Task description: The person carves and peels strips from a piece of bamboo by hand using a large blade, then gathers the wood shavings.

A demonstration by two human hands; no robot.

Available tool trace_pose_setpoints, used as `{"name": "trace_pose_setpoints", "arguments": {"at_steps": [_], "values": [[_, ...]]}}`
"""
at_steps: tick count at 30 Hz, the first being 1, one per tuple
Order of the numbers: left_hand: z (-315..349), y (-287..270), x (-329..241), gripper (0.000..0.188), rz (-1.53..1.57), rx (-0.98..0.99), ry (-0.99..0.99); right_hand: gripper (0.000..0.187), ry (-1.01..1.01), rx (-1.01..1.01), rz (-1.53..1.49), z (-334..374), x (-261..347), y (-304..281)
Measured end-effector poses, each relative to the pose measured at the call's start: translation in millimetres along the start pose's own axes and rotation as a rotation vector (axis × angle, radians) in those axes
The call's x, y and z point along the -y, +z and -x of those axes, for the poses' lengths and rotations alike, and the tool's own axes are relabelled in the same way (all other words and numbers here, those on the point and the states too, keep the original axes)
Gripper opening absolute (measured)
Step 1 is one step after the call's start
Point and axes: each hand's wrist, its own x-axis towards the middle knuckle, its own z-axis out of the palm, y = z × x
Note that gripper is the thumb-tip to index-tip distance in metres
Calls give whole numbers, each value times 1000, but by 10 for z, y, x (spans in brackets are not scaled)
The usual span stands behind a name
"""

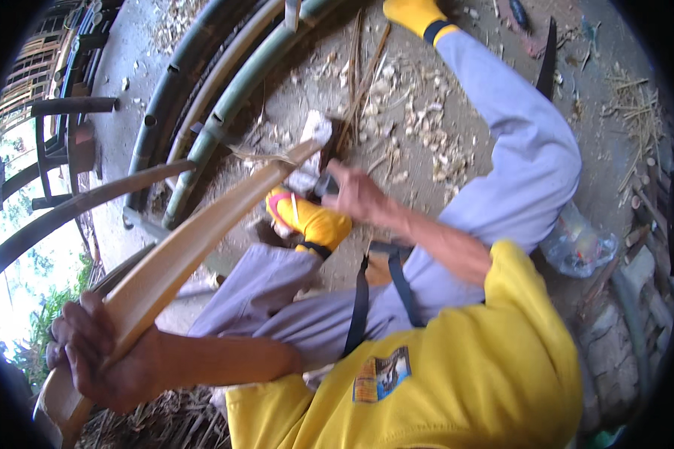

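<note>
A long, pale, shaved wooden piece slants from the lower left up to the middle. My left hand is wrapped around its lower part. Its far end lies over a whitish block on the ground, and a thin curl of shaving shows beside that end. My right hand is close to the far end, its fingers bent around a dark object. Most of that object is hidden, so its kind cannot be told. My yellow-covered left foot rests just below the block.
Thick green bamboo poles curve across the upper left. A dark curved wooden bar juts in at the left. Wood chips litter the ground. A long dark blade lies beyond my right knee, and a clear plastic bag is at the right.
</note>
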Motion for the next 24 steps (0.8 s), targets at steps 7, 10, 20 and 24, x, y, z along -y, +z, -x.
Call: {"name": "trace_pose_setpoints", "arguments": {"at_steps": [7,10,20,24], "values": [[-52,12,-18,11,220,95,-65,48,146,60,-67,73,85,-140],[-18,-156,-59,13,354,419,-107,47,-171,87,-209,537,922,-357],[-34,-236,-37,12,411,646,-37,36,266,10,140,-72,-604,-309],[88,-41,-43,9,166,71,20,40,161,27,0,94,-158,-83]]}}
